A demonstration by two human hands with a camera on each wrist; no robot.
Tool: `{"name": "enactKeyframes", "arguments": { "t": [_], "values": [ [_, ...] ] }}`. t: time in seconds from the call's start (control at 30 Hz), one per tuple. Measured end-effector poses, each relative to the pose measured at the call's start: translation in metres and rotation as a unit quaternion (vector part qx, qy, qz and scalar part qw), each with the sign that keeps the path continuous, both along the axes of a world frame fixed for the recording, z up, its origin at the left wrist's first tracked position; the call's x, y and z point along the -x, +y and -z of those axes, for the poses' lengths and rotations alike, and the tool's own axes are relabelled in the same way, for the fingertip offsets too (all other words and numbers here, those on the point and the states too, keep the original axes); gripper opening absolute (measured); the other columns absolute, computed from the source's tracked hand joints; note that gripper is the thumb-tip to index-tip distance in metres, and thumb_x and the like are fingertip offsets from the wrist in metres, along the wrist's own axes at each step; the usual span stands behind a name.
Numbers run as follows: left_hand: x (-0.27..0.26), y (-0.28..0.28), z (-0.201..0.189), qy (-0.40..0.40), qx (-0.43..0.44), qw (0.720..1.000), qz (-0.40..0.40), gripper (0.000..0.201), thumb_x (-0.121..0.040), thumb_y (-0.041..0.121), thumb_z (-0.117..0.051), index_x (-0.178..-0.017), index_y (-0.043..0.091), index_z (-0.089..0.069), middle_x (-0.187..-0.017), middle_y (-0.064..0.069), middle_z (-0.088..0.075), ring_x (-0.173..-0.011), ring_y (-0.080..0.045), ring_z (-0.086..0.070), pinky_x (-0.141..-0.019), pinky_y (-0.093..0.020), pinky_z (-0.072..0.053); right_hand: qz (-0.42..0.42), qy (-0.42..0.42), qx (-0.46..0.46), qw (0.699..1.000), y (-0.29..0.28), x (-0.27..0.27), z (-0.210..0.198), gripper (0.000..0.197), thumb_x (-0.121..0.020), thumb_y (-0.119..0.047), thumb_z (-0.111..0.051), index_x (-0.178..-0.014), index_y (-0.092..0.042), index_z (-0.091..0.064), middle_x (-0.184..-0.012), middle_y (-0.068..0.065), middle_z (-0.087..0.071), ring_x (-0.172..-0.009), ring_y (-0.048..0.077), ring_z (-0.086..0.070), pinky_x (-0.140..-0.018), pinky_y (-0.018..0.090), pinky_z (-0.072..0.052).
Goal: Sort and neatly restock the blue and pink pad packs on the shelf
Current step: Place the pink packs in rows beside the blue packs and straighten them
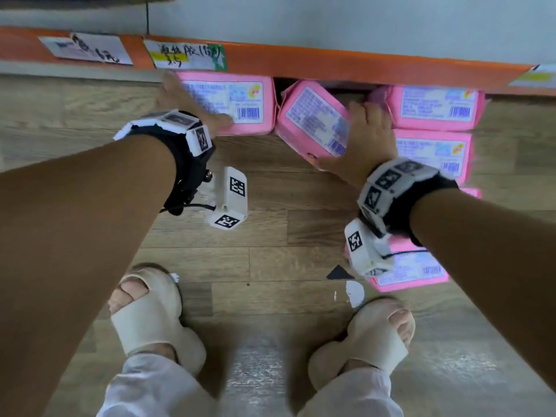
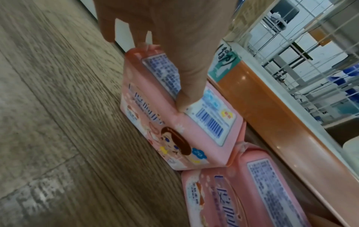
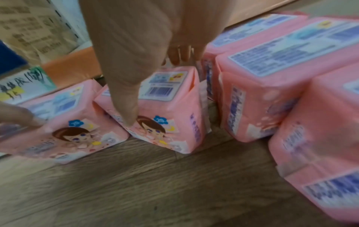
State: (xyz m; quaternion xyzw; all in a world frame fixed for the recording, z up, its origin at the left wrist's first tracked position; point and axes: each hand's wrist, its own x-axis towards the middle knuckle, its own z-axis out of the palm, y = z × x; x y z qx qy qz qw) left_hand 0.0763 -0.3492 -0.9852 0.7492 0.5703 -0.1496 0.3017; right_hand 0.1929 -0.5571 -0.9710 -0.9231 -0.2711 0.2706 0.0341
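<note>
Several pink pad packs stand in a row on the wooden floor, under the orange shelf edge (image 1: 331,61). My left hand (image 1: 195,100) (image 2: 165,64) lies spread on top of the leftmost pink pack (image 1: 240,97) (image 2: 204,135), thumb on its label edge. My right hand (image 1: 355,136) (image 3: 153,86) grips the middle pink pack (image 1: 310,121) (image 3: 170,110), which is tilted, with the thumb on its front face and the fingers behind it. To the right is a stack of pink packs (image 1: 433,130) (image 3: 262,92). No blue pack shows clearly.
Another pink pack (image 1: 412,272) lies on the floor under my right wrist. My feet in beige slippers (image 1: 150,314) stand close behind. Handwritten price labels (image 1: 186,55) are stuck on the shelf edge. A wire rack (image 2: 310,46) rises beyond the shelf.
</note>
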Motion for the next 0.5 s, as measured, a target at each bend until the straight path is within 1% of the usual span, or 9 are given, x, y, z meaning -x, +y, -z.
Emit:
{"name": "enactKeyframes", "arguments": {
  "t": [0.07,0.13,0.17,0.2,0.27,0.3,0.4,0.43,0.5],
  "values": [
    [0.003,0.004,0.002,0.008,-0.002,1.000,0.014,0.099,-0.071,0.035,-0.077,-0.143,0.003,-0.016,-0.146,-0.020,-0.028,-0.134,-0.031,-0.032,-0.108,-0.041,-0.029,-0.015,0.052,0.037,0.998,0.011,-0.005,0.004,0.108,-0.062,-0.044,-0.081,-0.142,-0.011,-0.018,-0.140,0.012,-0.033,-0.130,0.029,-0.032,-0.105,0.042,-0.029],
    [0.011,0.004,0.004,0.012,-0.008,1.000,0.024,0.102,-0.068,0.039,-0.079,-0.142,0.002,-0.019,-0.144,-0.021,-0.030,-0.131,-0.033,-0.035,-0.107,-0.046,-0.032,0.018,0.080,0.051,0.995,0.013,0.000,0.008,0.113,-0.061,-0.040,-0.083,-0.144,-0.010,-0.012,-0.142,0.012,-0.031,-0.132,0.029,-0.031,-0.105,0.044,-0.032],
    [0.017,0.001,0.005,0.035,-0.006,0.998,0.044,0.107,-0.067,0.044,-0.078,-0.143,0.004,-0.015,-0.144,-0.021,-0.028,-0.131,-0.036,-0.034,-0.106,-0.050,-0.032,0.034,0.088,0.057,0.994,0.012,0.006,0.009,0.113,-0.062,-0.038,-0.083,-0.144,-0.009,-0.011,-0.142,0.012,-0.030,-0.132,0.030,-0.030,-0.104,0.044,-0.033],
    [0.023,-0.005,0.004,0.079,-0.004,0.993,0.088,0.110,-0.066,0.051,-0.075,-0.145,0.009,-0.010,-0.145,-0.021,-0.026,-0.131,-0.038,-0.033,-0.106,-0.053,-0.030,0.048,0.093,0.062,0.993,0.009,0.013,0.011,0.111,-0.063,-0.035,-0.082,-0.144,-0.009,-0.011,-0.141,0.011,-0.030,-0.131,0.030,-0.030,-0.102,0.044,-0.034],
    [0.036,-0.019,0.004,0.177,-0.038,0.961,0.209,0.103,-0.067,0.059,-0.069,-0.142,0.023,-0.008,-0.140,-0.022,-0.026,-0.125,-0.040,-0.038,-0.102,-0.060,-0.026,0.066,0.088,0.067,0.992,0.002,0.028,0.015,0.103,-0.065,-0.031,-0.080,-0.141,-0.009,-0.015,-0.138,0.011,-0.032,-0.128,0.029,-0.033,-0.099,0.043,-0.035],
    [0.041,-0.024,0.007,0.200,-0.070,0.943,0.257,0.099,-0.066,0.057,-0.069,-0.138,0.023,-0.010,-0.137,-0.021,-0.027,-0.120,-0.038,-0.039,-0.099,-0.061,-0.026,0.072,0.082,0.067,0.992,-0.001,0.033,0.016,0.099,-0.064,-0.030,-0.080,-0.139,-0.009,-0.018,-0.136,0.011,-0.034,-0.126,0.029,-0.035,-0.097,0.042,-0.037],
    [0.042,-0.029,0.011,0.193,-0.170,0.907,0.335,0.095,-0.063,0.055,-0.071,-0.128,0.016,-0.013,-0.134,-0.017,-0.029,-0.122,-0.034,-0.034,-0.096,-0.062,-0.029,0.073,0.074,0.055,0.993,-0.007,0.039,0.019,0.093,-0.063,-0.031,-0.080,-0.134,-0.008,-0.023,-0.131,0.011,-0.037,-0.122,0.030,-0.038,-0.093,0.042,-0.039],
    [0.040,-0.028,0.011,0.189,-0.185,0.897,0.353,0.097,-0.063,0.054,-0.071,-0.129,0.015,-0.011,-0.134,-0.016,-0.031,-0.123,-0.034,-0.033,-0.098,-0.063,-0.029,0.069,0.078,0.052,0.993,-0.007,0.038,0.019,0.092,-0.063,-0.032,-0.079,-0.133,-0.008,-0.024,-0.130,0.011,-0.038,-0.121,0.030,-0.039,-0.092,0.042,-0.040],
    [0.036,-0.025,0.012,0.194,-0.179,0.887,0.378,0.094,-0.066,0.049,-0.071,-0.132,0.013,-0.013,-0.132,-0.017,-0.035,-0.123,-0.035,-0.034,-0.101,-0.062,-0.027,0.081,0.084,0.048,0.992,-0.006,0.034,0.018,0.090,-0.064,-0.037,-0.078,-0.132,-0.008,-0.027,-0.129,0.012,-0.040,-0.119,0.031,-0.042,-0.091,0.042,-0.040]
  ]
}}
